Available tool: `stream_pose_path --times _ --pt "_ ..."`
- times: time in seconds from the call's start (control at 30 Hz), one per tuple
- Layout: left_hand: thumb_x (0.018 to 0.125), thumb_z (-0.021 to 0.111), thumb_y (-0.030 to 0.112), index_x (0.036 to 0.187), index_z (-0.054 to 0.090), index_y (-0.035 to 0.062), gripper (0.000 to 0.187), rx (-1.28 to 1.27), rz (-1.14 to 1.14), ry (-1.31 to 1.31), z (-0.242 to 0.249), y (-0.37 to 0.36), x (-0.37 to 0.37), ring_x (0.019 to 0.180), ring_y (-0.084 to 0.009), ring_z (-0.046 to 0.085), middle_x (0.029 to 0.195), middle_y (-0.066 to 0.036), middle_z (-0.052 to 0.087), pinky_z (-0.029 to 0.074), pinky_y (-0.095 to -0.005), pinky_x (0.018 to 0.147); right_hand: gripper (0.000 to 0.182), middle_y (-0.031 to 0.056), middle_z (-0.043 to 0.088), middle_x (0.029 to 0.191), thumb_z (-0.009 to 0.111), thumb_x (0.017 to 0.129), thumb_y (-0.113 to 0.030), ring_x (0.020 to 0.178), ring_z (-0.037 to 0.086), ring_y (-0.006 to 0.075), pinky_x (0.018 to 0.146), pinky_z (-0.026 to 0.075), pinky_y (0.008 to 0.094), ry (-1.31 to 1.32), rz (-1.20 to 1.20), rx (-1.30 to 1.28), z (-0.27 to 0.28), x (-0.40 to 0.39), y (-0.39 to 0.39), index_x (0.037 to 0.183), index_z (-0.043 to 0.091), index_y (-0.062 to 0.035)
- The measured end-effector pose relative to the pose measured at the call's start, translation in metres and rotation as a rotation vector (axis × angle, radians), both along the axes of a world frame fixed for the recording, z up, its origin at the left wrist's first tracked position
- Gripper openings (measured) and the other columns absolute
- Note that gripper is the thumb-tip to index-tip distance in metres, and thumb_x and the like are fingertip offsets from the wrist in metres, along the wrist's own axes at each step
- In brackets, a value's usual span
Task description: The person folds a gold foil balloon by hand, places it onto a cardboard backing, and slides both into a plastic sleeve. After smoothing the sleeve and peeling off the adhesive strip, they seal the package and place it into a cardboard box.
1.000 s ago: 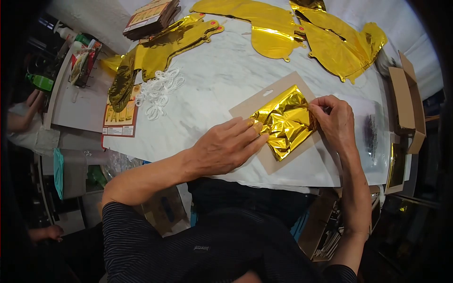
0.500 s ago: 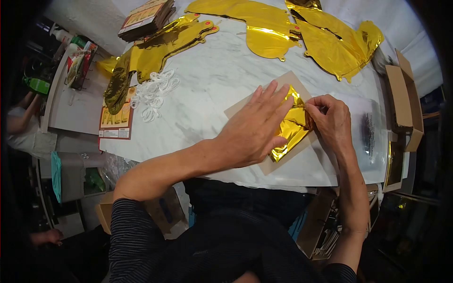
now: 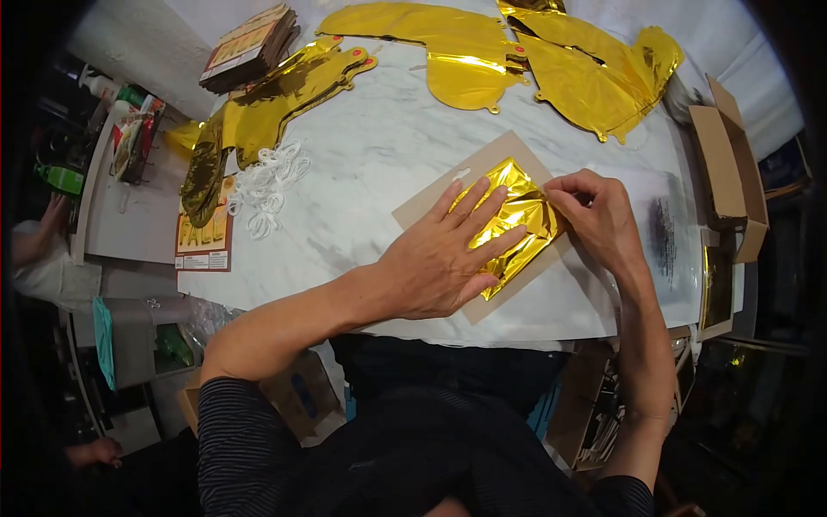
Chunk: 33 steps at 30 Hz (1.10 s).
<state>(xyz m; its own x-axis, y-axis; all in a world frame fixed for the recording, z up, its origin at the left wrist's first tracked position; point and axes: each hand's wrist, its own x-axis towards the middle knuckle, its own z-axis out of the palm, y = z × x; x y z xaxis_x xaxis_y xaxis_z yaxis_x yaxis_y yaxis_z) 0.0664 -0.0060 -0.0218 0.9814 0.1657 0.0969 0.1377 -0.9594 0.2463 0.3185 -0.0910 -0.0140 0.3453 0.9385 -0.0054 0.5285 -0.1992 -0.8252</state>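
A folded gold foil piece (image 3: pixel 517 209) lies on a brown card (image 3: pixel 422 200) that has a small hanging hole. My left hand (image 3: pixel 444 258) rests on the left side of the foil, palm down with its fingers spread. At the foil's right edge, my right hand (image 3: pixel 599 209) has thumb and index finger pinched together on the foil's edge. The other fingers of that hand are curled. Under the right hand, the right part of the card is partly hidden.
Gold foil balloons (image 3: pixel 469 52) lie along the back. White string (image 3: pixel 269 185) and a printed card (image 3: pixel 202 246) are at left, near a card stack (image 3: pixel 250 47). An open cardboard box (image 3: pixel 719 159) stands right. Another person's arm (image 3: pixel 39 233) shows far left.
My left hand has slid left and down off part of the foil, showing more of it, and its fingers are spread wider. The whole view has shifted slightly.
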Motion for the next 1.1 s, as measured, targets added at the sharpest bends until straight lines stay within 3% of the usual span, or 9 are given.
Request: stream_pose_path --times 0.43,0.53,0.6,0.63,0.7,0.73,0.83,1.07,1.1 --pt "0.099 0.063 0.04 0.16 0.041 0.0197 0.067 -0.029 -0.011 -0.004 0.0 0.003 -0.001 0.157 -0.0444 0.02 0.167 -0.028 0.025 0.012 -0.0557 0.128 0.023 0.0112 0.066 0.089 0.073 0.089 -0.002 0.077 0.067 0.0216 0.073 0.053 0.0323 -0.337 0.117 0.08 0.007 -0.015 -0.018 0.112 0.073 0.0013" --pt "0.099 0.063 0.039 0.159 0.041 0.0201 0.067 -0.041 -0.018 -0.004 0.001 0.004 -0.001 0.157 -0.0444 0.02 0.167 -0.027 0.025 0.013 -0.0557 0.128 0.027 0.0117 0.069 0.099 0.073 0.087 -0.001 0.085 0.069 0.0263 0.076 0.056 0.0351 -0.381 0.126 0.059 0.009 -0.015 -0.024 0.115 0.072 -0.001" --pt "0.099 0.064 0.039 0.159 0.041 0.0199 0.067 -0.047 -0.021 -0.002 0.002 0.004 -0.001 0.157 -0.0445 0.02 0.167 -0.027 0.026 0.013 -0.0558 0.128 0.037 0.0145 0.07 0.122 0.072 0.086 -0.001 0.112 0.068 0.0334 0.091 0.057 0.0378 -0.687 0.268 0.315 0.008 -0.017 -0.029 0.123 0.07 -0.003" --pt "0.099 0.064 0.04 0.159 0.042 0.0197 0.067 -0.045 -0.017 -0.011 0.001 0.004 -0.001 0.157 -0.0443 0.021 0.167 -0.027 0.026 0.013 -0.056 0.128 0.037 0.0145 0.07 0.122 0.072 0.086 -0.001 0.112 0.068 0.0334 0.091 0.057 0.0378 -0.687 0.267 0.311 0.008 -0.016 -0.034 0.123 0.07 -0.003" --pt "0.099 0.064 0.04 0.159 0.042 0.0195 0.067 -0.049 -0.015 -0.016 0.001 0.004 -0.001 0.156 -0.0442 0.021 0.167 -0.027 0.027 0.013 -0.0561 0.128 0.058 0.0168 0.055 0.149 0.078 0.083 -0.012 0.14 0.05 0.0403 0.116 0.044 0.0474 -0.753 0.612 0.212 0.005 -0.011 -0.047 0.137 0.059 -0.0003" --pt "0.098 0.064 0.041 0.159 0.042 0.0194 0.068 -0.048 -0.015 -0.01 0.001 0.004 -0.001 0.156 -0.044 0.021 0.166 -0.027 0.027 0.013 -0.0562 0.128 0.058 0.0168 0.055 0.149 0.078 0.083 -0.012 0.14 0.05 0.0403 0.116 0.044 0.0474 -0.752 0.611 0.209 0.006 -0.014 -0.053 0.137 0.059 -0.0003" --pt "0.098 0.065 0.042 0.159 0.043 0.0194 0.069 -0.049 -0.016 0.002 0.004 0.004 0.001 0.156 -0.0435 0.022 0.166 -0.027 0.028 0.013 -0.0563 0.128 0.088 0.0225 0.041 0.161 0.071 0.087 -0.05 0.152 0.036 0.0409 0.125 0.025 0.0584 -0.664 0.653 0.069 0.003 -0.015 -0.068 0.15 0.045 0.0059" --pt "0.097 0.066 0.042 0.158 0.043 0.0198 0.069 -0.063 -0.021 0.017 0.007 0.005 0.001 0.156 -0.0429 0.023 0.166 -0.026 0.028 0.015 -0.0566 0.128 0.085 0.0234 0.04 0.162 0.066 0.092 -0.052 0.152 0.035 0.0409 0.126 0.024 0.0576 -0.614 0.701 0.036 0.019 -0.005 -0.066 0.152 0.044 0.0044" --pt "0.097 0.066 0.042 0.158 0.043 0.0198 0.069 -0.062 -0.019 0.017 0.007 0.005 0.0 0.156 -0.0429 0.023 0.166 -0.026 0.028 0.015 -0.0566 0.128 0.082 0.0241 0.043 0.159 0.072 0.09 -0.044 0.151 0.037 0.0414 0.126 0.025 0.0574 -0.541 0.678 0.014 0.028 -0.001 -0.06 0.151 0.044 0.0037"
